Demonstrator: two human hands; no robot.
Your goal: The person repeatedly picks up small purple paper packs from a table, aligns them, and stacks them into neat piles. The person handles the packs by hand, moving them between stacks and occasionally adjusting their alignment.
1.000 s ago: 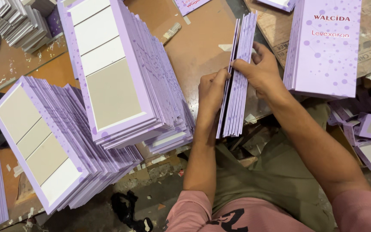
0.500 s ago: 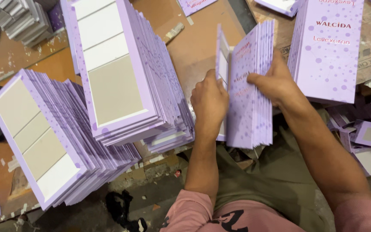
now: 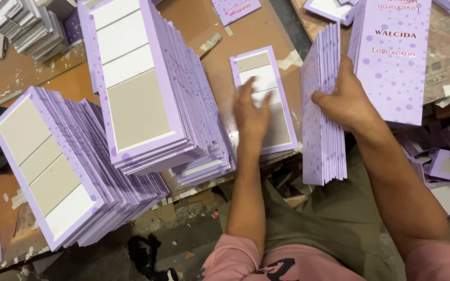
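- The left hand (image 3: 252,115) lies flat, palm down, on a single lilac card panel (image 3: 264,99) that rests face-down on the brown desk (image 3: 209,67); its fingers (image 3: 246,89) are spread apart and pressing, not clamped on anything.
- The right hand (image 3: 346,101) holds an upright bundle of lilac panels (image 3: 323,109) on edge, just right of the single panel; its fingers are closed around the bundle's top edge, thumb on the near face.
- The single panel lies between the bundle and a tall slanting stack of panels (image 3: 147,83) on its left, close to both.
- To lay a panel well, keep the palm flat and the pressure even, so the hinged sections stay in line and do not buckle at the creases.
- Keep the bundle vertical and squared against the desk; a loose grip would likely let the outer panels fan out and slip.
- Keep the panel's long edge parallel to the neighbouring stack, so that later panels can build up square on it.
- A second leaning stack (image 3: 63,166) sits further left; its slant suggests it could slide if knocked, so keep elbows clear.
- A printed lilac stack (image 3: 394,62) stands behind the right hand, near the wrist.
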